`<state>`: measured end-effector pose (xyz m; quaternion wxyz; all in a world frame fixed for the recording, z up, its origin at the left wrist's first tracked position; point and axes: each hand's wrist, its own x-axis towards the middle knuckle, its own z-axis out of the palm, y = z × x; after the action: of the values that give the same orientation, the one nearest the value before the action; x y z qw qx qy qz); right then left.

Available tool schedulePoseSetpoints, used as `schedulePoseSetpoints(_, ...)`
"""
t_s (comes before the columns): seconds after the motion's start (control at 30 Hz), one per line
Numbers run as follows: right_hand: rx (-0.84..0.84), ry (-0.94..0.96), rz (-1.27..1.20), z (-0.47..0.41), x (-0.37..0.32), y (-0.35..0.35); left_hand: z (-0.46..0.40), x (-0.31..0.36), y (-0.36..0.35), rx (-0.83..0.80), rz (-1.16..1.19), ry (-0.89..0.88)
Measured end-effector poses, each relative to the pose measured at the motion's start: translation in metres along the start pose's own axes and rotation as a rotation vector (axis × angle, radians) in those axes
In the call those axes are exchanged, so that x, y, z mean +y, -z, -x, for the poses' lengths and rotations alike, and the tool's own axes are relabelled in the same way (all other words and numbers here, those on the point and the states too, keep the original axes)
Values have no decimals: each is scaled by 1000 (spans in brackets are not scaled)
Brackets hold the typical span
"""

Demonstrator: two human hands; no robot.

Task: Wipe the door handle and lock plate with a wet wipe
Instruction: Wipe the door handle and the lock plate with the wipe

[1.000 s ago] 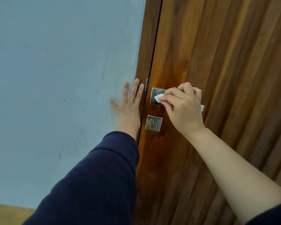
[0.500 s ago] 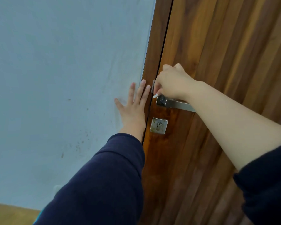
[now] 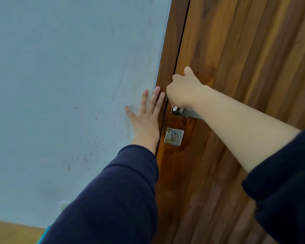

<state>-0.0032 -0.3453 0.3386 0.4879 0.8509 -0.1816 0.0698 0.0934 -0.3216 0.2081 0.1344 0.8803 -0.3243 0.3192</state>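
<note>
One change: the right hand (image 3: 183, 88) has been shifted from the handle's front onto its top.
Fingers: curled on the wet wipe (image 3: 175, 108); left hand (image 3: 145, 118) spread flat on the wall (image 3: 69, 85).
Lock plate (image 3: 173, 136): judged still unwiped.

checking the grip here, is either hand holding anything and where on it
The right hand grips a white wet wipe, bunched inside the fist; only a tip shows. The left hand holds nothing, flat on the wall.

You get soft, even, fairly bright light with faint shadows, slight softness throughout, and wide-angle bending along the door frame (image 3: 167, 55).
</note>
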Motion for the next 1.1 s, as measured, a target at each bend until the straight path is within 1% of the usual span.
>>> schedulePoseSetpoints(0.1,-85,24,62,0,-5,4,0,0,0,-10,0,-13)
schedulePoseSetpoints(0.17,-131,-1,29,-1,-2,10,0,-1,1,-10,4,-11)
schedulePoseSetpoints(0.23,-136,-21,28,-1,0,12,0,-2,2,-11,2,-6)
schedulePoseSetpoints(0.33,-138,-3,52,0,-5,9,0,-2,0,-7,5,-12)
schedulePoseSetpoints(0.4,-183,7,32,1,-5,10,-1,-1,1,-2,2,-15)
schedulePoseSetpoints(0.5,-226,-34,-2,5,-1,18,-1,-2,1,-2,0,-13)
schedulePoseSetpoints(0.63,-168,-27,-12,12,1,12,-1,-2,-2,16,9,-10)
schedulePoseSetpoints(0.83,-172,-81,-97,21,3,17,-1,-2,-3,33,2,-4)
schedulePoseSetpoints(0.93,-118,-90,-131,29,3,14,-2,-3,-3,24,6,-9)
schedulePoseSetpoints(1.1,-40,-106,-264,45,6,9,1,-1,0,17,5,7)
